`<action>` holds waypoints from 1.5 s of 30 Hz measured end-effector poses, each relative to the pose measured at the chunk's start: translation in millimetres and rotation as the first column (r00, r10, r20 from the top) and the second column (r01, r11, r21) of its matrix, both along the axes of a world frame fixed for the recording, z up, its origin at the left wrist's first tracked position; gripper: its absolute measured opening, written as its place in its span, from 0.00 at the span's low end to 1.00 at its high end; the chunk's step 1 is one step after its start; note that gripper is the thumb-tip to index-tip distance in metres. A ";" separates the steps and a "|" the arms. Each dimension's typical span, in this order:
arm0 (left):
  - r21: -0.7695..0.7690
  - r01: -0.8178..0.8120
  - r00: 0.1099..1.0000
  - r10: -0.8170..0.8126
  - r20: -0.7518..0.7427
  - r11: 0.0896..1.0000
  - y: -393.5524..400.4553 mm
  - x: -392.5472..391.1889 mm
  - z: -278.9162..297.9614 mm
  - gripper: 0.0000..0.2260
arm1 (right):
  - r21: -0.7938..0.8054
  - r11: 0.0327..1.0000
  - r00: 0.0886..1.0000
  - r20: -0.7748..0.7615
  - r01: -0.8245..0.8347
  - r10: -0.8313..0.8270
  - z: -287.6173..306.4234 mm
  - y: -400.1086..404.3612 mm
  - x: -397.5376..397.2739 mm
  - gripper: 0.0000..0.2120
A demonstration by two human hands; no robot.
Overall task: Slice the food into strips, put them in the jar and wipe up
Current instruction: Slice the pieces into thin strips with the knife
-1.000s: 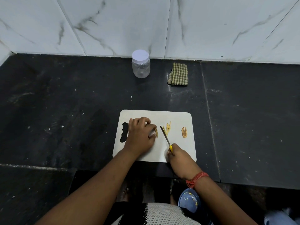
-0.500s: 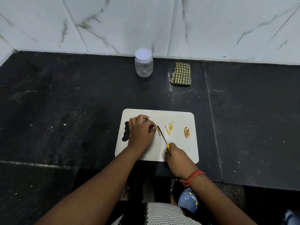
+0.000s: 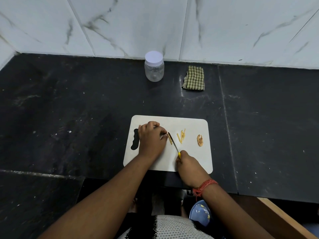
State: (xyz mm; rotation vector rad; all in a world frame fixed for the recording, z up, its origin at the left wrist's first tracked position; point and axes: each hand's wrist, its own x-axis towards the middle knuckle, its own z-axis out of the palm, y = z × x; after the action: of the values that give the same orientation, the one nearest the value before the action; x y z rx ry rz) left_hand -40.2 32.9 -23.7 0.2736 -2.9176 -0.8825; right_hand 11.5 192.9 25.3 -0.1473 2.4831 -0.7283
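A white cutting board point(image 3: 193, 159) lies on the black counter. My left hand point(image 3: 151, 138) curls its fingers over a small yellowish food piece point(image 3: 170, 139) and holds it down on the board. My right hand point(image 3: 187, 163) grips the yellow handle of a small knife point(image 3: 173, 142), whose blade rests against the right side of that piece. A few cut yellow strips point(image 3: 181, 136) lie to the right of the blade. A brownish slice point(image 3: 200, 140) lies near the board's right edge. A clear plastic jar point(image 3: 154, 66) with a white lid on stands by the wall.
A folded green checked cloth point(image 3: 194, 78) lies to the right of the jar. White marble tiles point(image 3: 172, 23) back the counter. The counter's front edge drops off under my forearms, and a wooden edge point(image 3: 283, 221) shows at the lower right.
The knife blade has shifted left, from beside the cut strips up against the piece under my left fingers. The camera view drifted slightly.
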 end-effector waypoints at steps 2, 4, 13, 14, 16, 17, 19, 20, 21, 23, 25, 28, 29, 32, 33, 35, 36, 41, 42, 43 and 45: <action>-0.010 -0.001 1.000 0.001 0.001 1.000 -0.1 0.0 0.1 0.03 | 0.003 1.000 1.000 0.001 -0.002 0.002 0.0 -0.4 0.2 0.04; -0.020 -0.001 1.000 0.001 0.008 1.000 0.3 0.0 0.5 0.03 | 0.013 1.000 1.000 0.001 -0.008 0.008 -0.3 -1.0 0.0 0.04; -0.035 -0.002 1.000 0.002 0.000 0.999 0.4 -0.7 -1.5 0.02 | 0.031 0.999 1.000 -0.019 -0.021 0.022 -2.8 -1.6 -0.2 0.04; -0.036 -0.002 1.000 0.002 -0.001 0.999 0.4 -0.8 -1.7 0.02 | 0.031 0.999 1.000 -0.020 -0.021 0.021 -3.4 -1.5 -0.3 0.04; -0.037 -0.002 1.000 0.002 -0.003 0.999 0.5 -0.7 -2.1 0.02 | 0.031 0.999 1.000 -0.021 -0.021 0.022 -4.0 -1.2 -0.1 0.04; -0.039 -0.002 1.000 0.002 -0.002 0.999 0.6 -0.8 -2.3 0.02 | 0.034 0.999 0.999 -0.021 -0.024 0.025 -3.8 -1.1 0.1 0.04; -0.041 -0.003 1.000 0.003 -0.002 0.999 0.7 -0.9 -2.7 0.02 | 0.037 0.999 0.999 -0.018 -0.027 0.028 -3.5 -1.2 0.2 0.04; -0.041 -0.003 1.000 0.003 -0.003 0.999 0.8 -1.0 -2.7 0.02 | 0.034 0.999 1.000 -0.014 -0.024 0.025 -3.3 -1.3 0.2 0.04; -0.041 -0.002 1.000 0.002 -0.004 0.999 0.9 -1.1 -2.5 0.02 | 0.031 0.999 1.000 -0.007 -0.018 0.018 -3.0 -1.4 0.1 0.04; -0.043 0.001 1.000 -0.001 -0.004 0.999 1.0 -1.1 -2.2 0.02 | 0.025 1.000 1.000 0.006 -0.007 0.007 -2.2 -1.6 0.0 0.04; -0.038 0.002 1.000 -0.002 -0.004 0.999 1.1 -0.7 -2.4 0.03 | 0.028 1.000 1.000 0.012 -0.006 0.006 -1.9 -1.7 0.0 0.04; -0.036 0.020 1.000 -0.020 -0.011 0.999 -0.2 0.4 -3.9 0.03 | 0.033 0.999 1.000 0.020 -0.008 0.008 -1.3 -2.5 -0.4 0.04; -0.038 0.029 1.000 -0.030 -0.010 0.999 -0.6 0.9 -4.5 0.04 | 0.034 0.999 1.000 0.024 -0.007 0.006 -1.2 -2.7 -0.6 0.04; -0.049 0.051 0.999 -0.051 -0.002 0.997 -0.9 2.9 -5.4 0.07 | 0.037 0.999 0.999 0.038 -0.007 0.006 -1.1 -3.1 -1.2 0.04; -0.055 0.054 0.999 -0.054 -0.003 0.997 -0.7 3.4 -5.6 0.07 | 0.037 0.999 0.999 0.044 -0.008 0.006 -0.9 -3.1 -1.4 0.04; -0.066 0.053 0.999 -0.054 -0.008 0.996 0.1 3.6 -6.4 0.08 | 0.035 0.999 0.998 0.058 -0.008 0.006 -0.6 -3.3 -2.2 0.04; -0.067 0.051 0.999 -0.052 -0.008 0.996 0.7 3.6 -6.6 0.08 | 0.037 0.999 0.998 0.065 -0.011 0.009 -0.3 -3.5 -2.9 0.04; -0.068 0.036 0.999 -0.037 -0.003 0.997 2.7 2.4 -7.0 0.07 | 0.050 0.998 0.995 0.098 -0.040 0.035 4.0 -4.4 -6.8 0.03; -0.068 0.037 0.999 -0.037 -0.001 0.997 2.7 2.3 -6.8 0.07 | 0.050 0.998 0.994 0.109 -0.040 0.034 4.4 -4.6 -7.6 0.03; -0.070 0.038 0.999 -0.038 0.001 0.997 2.5 2.2 -6.8 0.08 | 0.051 0.998 0.992 0.120 -0.038 0.032 4.6 -4.8 -8.6 0.03; -0.077 0.043 0.999 -0.043 0.007 0.996 2.4 2.0 -6.8 0.08 | 0.054 0.998 0.990 0.135 -0.039 0.031 4.5 -4.8 -10.9 0.03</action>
State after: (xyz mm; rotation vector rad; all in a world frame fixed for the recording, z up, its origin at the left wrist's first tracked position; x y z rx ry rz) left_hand -38.3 35.3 -30.5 0.2088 -2.9650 -0.7731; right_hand 0.7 188.0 29.8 -0.1166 2.3641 -0.6317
